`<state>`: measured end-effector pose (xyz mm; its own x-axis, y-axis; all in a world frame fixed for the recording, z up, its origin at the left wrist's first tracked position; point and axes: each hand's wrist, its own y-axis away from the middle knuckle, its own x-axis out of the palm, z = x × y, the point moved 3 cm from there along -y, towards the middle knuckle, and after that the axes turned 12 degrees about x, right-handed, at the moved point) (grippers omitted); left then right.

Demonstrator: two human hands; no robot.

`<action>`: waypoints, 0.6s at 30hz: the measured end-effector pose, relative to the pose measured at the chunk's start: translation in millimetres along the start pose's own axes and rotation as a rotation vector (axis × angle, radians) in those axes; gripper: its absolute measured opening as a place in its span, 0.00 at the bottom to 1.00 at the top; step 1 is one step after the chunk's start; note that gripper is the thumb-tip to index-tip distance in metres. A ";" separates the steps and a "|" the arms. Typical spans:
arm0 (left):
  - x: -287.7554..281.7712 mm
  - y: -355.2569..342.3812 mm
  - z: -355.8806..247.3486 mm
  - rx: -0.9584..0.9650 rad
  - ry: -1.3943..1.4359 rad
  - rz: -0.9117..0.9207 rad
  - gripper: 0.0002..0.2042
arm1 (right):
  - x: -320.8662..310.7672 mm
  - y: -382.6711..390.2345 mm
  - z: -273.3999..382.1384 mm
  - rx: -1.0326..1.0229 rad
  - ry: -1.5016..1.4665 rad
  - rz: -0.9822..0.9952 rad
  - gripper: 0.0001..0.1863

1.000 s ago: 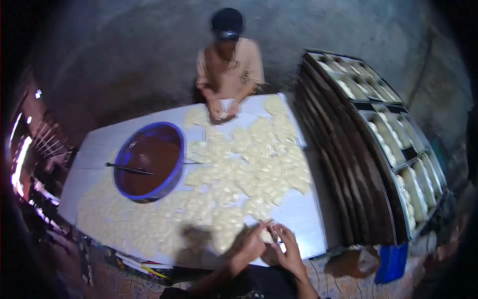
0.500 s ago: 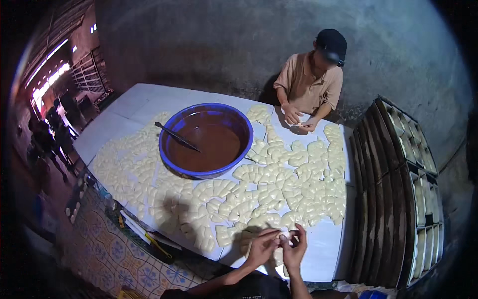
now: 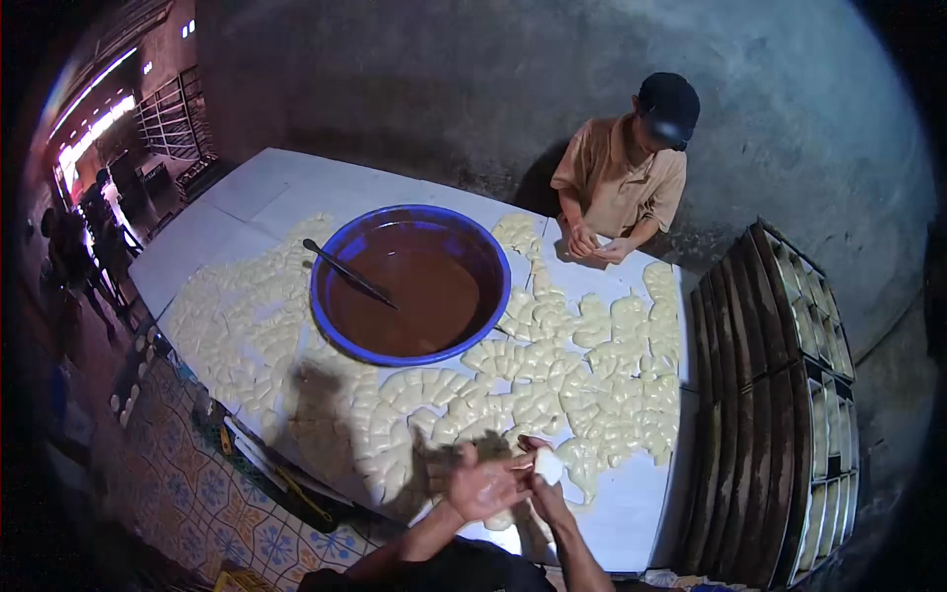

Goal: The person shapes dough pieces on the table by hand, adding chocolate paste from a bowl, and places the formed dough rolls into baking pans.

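My right hand [image 3: 544,495] is closed around a small white piece of dough [image 3: 548,466] near the table's front edge. Just to its left, my left hand [image 3: 487,485] is open, palm showing and fingers spread, with its fingertips close to the right hand. Whether they touch the dough, I cannot tell. Many pale, flattened dough pieces [image 3: 533,409] overlap across the white table [image 3: 631,513]. A large blue basin [image 3: 326,331] of smooth brown filling [image 3: 424,296] stands among them. A dark, long-handled tool [image 3: 350,271] leans in it, its far end over the rim.
Across the table, a co-worker [image 3: 621,187] in a cap handles a pale piece with both hands. Tall stacks of dark trays [image 3: 740,395] holding pale pieces stand on the right. A yellow-handled tool [image 3: 304,495] lies below the table's left edge.
My hands were pinched together over a piece of dough; now my left hand has opened and come away to the left. The dough stays in my right hand. The view has shifted slightly.
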<state>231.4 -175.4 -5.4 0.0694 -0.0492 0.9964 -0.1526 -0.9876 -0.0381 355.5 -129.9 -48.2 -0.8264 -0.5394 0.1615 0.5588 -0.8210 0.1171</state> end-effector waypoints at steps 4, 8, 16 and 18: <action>-28.4 -66.5 -113.7 0.047 -1.050 0.170 0.38 | 12.5 -10.5 -8.4 0.053 -0.124 -0.033 0.38; 33.5 -149.1 -219.2 0.182 -2.228 -0.404 0.39 | -3.4 -7.3 -7.7 -0.017 -0.306 -0.114 0.34; 27.4 -148.3 -228.2 -0.381 -2.275 -0.391 0.46 | -7.2 -5.8 -22.0 0.138 -0.459 -0.193 0.33; 11.4 -130.4 -235.8 -0.070 -2.214 -0.517 0.49 | 4.7 -10.7 -14.4 0.188 -0.478 -0.143 0.33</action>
<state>19.7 -12.0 28.9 0.7170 0.0416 -0.6958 0.2123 -0.9638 0.1612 344.7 -126.4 -62.8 -0.7955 -0.2434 0.5549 0.4823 -0.8087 0.3368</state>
